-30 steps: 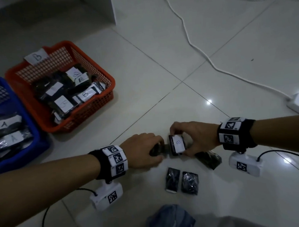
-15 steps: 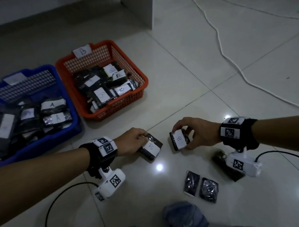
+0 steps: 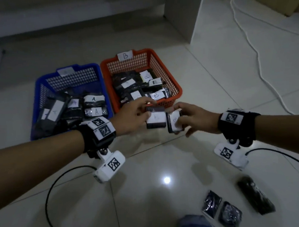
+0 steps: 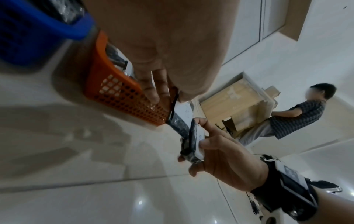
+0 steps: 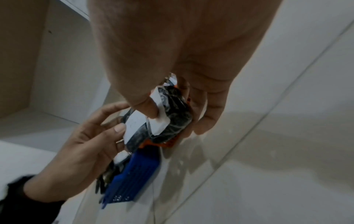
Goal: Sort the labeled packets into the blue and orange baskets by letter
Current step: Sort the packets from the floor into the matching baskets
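My left hand (image 3: 145,112) pinches a black packet with a white label (image 3: 155,119), its letter blurred. Beside it my right hand (image 3: 179,118) grips a second black packet (image 3: 175,121) labelled B. Both packets hang side by side just before the near rim of the orange basket (image 3: 177,86), tagged B and holding several B packets. The blue basket (image 3: 36,96) to its left holds A packets. In the left wrist view my fingers (image 4: 153,94) pinch the packet (image 4: 180,124) by the orange basket (image 4: 122,97). The right wrist view shows my thumb (image 5: 149,109) on its packet (image 5: 172,118).
Three unlabelled-side black packets lie on the floor near right: two small ones (image 3: 211,203) (image 3: 230,215) and a longer one (image 3: 256,196). A white cable (image 3: 250,47) runs along the right. A white cabinet (image 3: 179,13) stands behind the baskets. A person (image 4: 298,118) stands farther off.
Both hands have lifted their packets off the floor and carried them forward to the orange basket's near rim. The head view has swung to face the baskets.
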Action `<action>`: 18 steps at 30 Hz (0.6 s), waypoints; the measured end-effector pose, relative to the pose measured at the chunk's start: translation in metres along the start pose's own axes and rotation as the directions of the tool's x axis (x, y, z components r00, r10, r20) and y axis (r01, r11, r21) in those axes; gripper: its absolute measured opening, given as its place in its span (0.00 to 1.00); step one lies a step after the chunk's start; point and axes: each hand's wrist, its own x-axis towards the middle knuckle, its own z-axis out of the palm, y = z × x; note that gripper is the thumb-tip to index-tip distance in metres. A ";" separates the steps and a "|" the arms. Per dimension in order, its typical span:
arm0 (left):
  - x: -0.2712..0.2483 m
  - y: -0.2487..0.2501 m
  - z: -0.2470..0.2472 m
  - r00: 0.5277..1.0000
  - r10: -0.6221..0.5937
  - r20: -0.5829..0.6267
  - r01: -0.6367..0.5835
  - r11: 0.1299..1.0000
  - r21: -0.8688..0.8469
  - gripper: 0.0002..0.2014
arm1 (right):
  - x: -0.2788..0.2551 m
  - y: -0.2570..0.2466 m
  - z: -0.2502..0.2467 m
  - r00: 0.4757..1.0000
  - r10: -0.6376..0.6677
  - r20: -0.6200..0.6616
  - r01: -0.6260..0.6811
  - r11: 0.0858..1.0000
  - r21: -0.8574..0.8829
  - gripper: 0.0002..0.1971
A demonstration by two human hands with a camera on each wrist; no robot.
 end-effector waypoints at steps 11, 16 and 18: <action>0.029 -0.010 -0.046 0.908 -0.174 -0.381 0.188 0.982 0.000 0.14 | 0.073 -0.061 -0.023 0.885 -0.042 -0.464 0.152 0.968 0.201 0.23; 0.043 -0.021 -0.034 0.920 -0.187 -0.344 0.241 0.963 0.121 0.16 | 0.101 -0.055 -0.017 0.836 0.091 -0.542 0.065 0.963 0.262 0.19; 0.047 -0.024 -0.033 0.922 -0.198 -0.334 0.261 0.952 0.157 0.16 | 0.106 -0.056 -0.016 0.828 0.061 -0.558 0.012 0.992 0.126 0.17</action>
